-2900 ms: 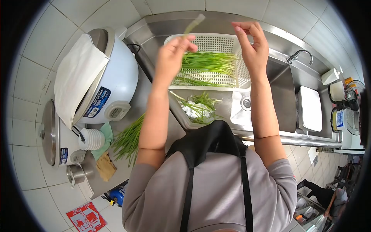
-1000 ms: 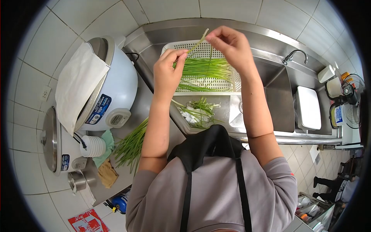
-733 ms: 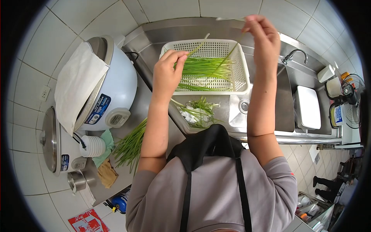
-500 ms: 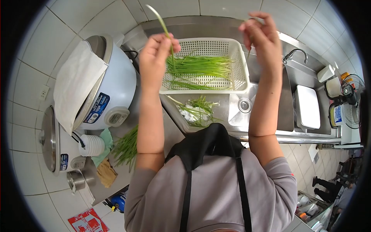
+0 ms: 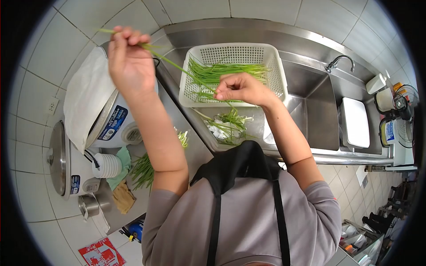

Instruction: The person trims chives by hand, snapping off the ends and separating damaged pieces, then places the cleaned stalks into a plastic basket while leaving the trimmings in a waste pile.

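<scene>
My left hand (image 5: 131,62) is raised at the upper left, fingers closed around a thin spring onion (image 5: 177,66). The stalk slants down to the right, where my right hand (image 5: 242,88) pinches its lower part between thumb and fingers. Below and behind the right hand stands a white perforated basket (image 5: 277,82), with many green spring onions (image 5: 235,70) laid lengthwise in it. A small heap of green and whitish trimmings (image 5: 230,126) lies on the steel surface in front of the basket. More spring onions (image 5: 144,170) lie on the counter beside my left forearm.
On the left stand a large cooker (image 5: 128,111) draped with a white cloth (image 5: 84,95) and a smaller cooker (image 5: 73,155). To the right are a steel sink (image 5: 306,119), a faucet (image 5: 341,62), a white lidded container (image 5: 355,122) and a small fan (image 5: 404,102).
My left hand has moved left, and its stalk has tipped from upright to slanting. My right hand has come down and left from the upper right and now pinches the stalk.
</scene>
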Tool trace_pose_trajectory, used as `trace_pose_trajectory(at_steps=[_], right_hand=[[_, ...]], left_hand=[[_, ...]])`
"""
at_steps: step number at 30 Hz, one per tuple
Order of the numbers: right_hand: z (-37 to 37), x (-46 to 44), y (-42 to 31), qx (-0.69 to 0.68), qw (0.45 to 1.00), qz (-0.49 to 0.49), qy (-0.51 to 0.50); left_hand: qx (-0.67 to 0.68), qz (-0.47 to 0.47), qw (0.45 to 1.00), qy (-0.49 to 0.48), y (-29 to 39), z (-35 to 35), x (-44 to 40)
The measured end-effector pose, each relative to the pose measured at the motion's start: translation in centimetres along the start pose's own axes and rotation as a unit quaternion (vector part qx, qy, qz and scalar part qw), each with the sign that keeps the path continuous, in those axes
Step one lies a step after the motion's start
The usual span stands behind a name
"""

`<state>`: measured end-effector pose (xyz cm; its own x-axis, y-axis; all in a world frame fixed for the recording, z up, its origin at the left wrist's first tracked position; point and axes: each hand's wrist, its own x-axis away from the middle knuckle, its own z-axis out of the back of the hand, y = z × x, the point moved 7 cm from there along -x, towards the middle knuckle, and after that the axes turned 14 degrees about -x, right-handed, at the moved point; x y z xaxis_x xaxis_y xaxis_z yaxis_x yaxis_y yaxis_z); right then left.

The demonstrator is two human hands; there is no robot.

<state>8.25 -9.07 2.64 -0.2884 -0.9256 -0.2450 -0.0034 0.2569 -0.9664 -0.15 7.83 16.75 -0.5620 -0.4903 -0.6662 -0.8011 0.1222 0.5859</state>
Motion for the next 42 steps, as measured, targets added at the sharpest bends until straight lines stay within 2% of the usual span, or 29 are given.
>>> trace_pose_trajectory(at_steps=[2, 5, 7, 8, 11, 12, 14, 15, 16, 17, 19, 21, 23, 26, 27, 29, 33, 34, 35, 37, 38, 40, 41, 42], right_hand=[[0.2, 0.8, 1.5, -0.001, 1.0, -0.005, -0.011], [0.5, 1.6, 2.9, -0.131, 0.99, -0.055, 0.018], [0.7, 2.1, 3.7, -0.313, 0.946, -0.054, 0.07], [0.9, 2.2, 4.2, -0.4, 0.91, -0.052, 0.095], [2.8, 2.5, 5.7, -0.468, 0.872, -0.015, 0.142], [3.2, 2.8, 5.6, -0.419, 0.889, -0.023, 0.186], [2.7, 3.1, 5.4, -0.299, 0.935, -0.103, 0.159], [2.0, 3.1, 5.7, -0.239, 0.95, -0.14, 0.141], [1.6, 2.9, 5.7, -0.085, 0.975, -0.146, 0.141], [0.7, 2.3, 6.5, -0.032, 0.986, -0.124, 0.104], [-1.1, 1.6, 9.5, 0.079, 0.993, -0.075, 0.034], [-2.9, 1.3, 13.5, 0.168, 0.979, -0.114, -0.02], [-4.1, 1.4, 16.1, 0.306, 0.943, -0.124, -0.045], [-5.0, 1.2, 15.5, 0.341, 0.929, -0.123, -0.079], [-5.0, 1.0, 14.5, 0.35, 0.924, -0.129, -0.083], [-4.3, 0.1, 11.2, 0.322, 0.938, -0.088, -0.088], [1.5, -2.8, 10.4, 0.302, 0.951, -0.067, -0.025], [3.6, -3.8, 11.2, 0.323, 0.941, -0.098, -0.006], [5.7, -4.8, 12.2, 0.343, 0.93, -0.127, 0.012], [8.3, -5.6, 15.1, 0.483, 0.839, -0.249, -0.025], [9.7, -5.5, 18.7, 0.509, 0.811, -0.274, -0.092], [12.5, -4.0, 26.3, 0.549, 0.739, -0.317, -0.227], [12.1, -3.8, 25.7, 0.531, 0.755, -0.316, -0.217], [11.1, -3.2, 24.8, 0.514, 0.771, -0.315, -0.208]], left_hand=[[0.028, -0.023, 0.999, 0.006, 1.3, 1.1, 0.0], [0.088, -0.037, 0.995, -0.008, 2.9, 1.1, 1.0], [0.143, -0.041, 0.988, -0.037, 3.8, 0.3, 2.0], [0.15, -0.066, 0.986, -0.018, 4.5, 0.1, 2.8], [0.18, -0.132, 0.974, -0.032, 8.0, 0.3, 4.7], [0.144, -0.126, 0.981, -0.041, 8.7, 0.3, 5.3], [0.058, -0.116, 0.99, -0.053, 10.4, 0.6, 6.5], [-0.09, -0.088, 0.99, -0.063, 10.4, 1.0, 7.3], [-0.234, -0.058, 0.968, -0.074, 9.8, 2.0, 8.4], [-0.371, -0.025, 0.924, -0.085, 9.0, 3.1, 9.5], [-0.51, 0.195, 0.836, -0.045, 5.2, 5.1, 11.8], [-0.633, 0.276, 0.72, -0.065, 1.7, 10.2, 14.8], [-0.751, 0.298, 0.58, -0.106, 0.4, 14.0, 17.8], [-0.795, 0.362, 0.474, -0.107, 0.0, 19.8, 22.4], [-0.801, 0.367, 0.458, -0.119, 0.4, 20.7, 23.4], [-0.81, 0.368, 0.431, -0.148, 0.9, 21.4, 25.0], [-0.776, 0.418, 0.452, -0.136, 0.9, 21.7, 26.5], [-0.768, 0.418, 0.464, -0.141, 0.8, 22.0, 26.7], [-0.76, 0.418, 0.475, -0.146, 0.9, 22.2, 26.9], [-0.759, 0.388, 0.508, -0.121, 1.6, 22.2, 26.3], [-0.758, 0.371, 0.525, -0.107, 1.9, 22.3, 25.9], [-0.771, 0.358, 0.519, -0.09, 2.2, 23.1, 25.9], [-0.778, 0.352, 0.515, -0.081, 2.3, 23.4, 25.9], [-0.763, 0.399, 0.501, -0.085, 2.1, 23.6, 26.1]])
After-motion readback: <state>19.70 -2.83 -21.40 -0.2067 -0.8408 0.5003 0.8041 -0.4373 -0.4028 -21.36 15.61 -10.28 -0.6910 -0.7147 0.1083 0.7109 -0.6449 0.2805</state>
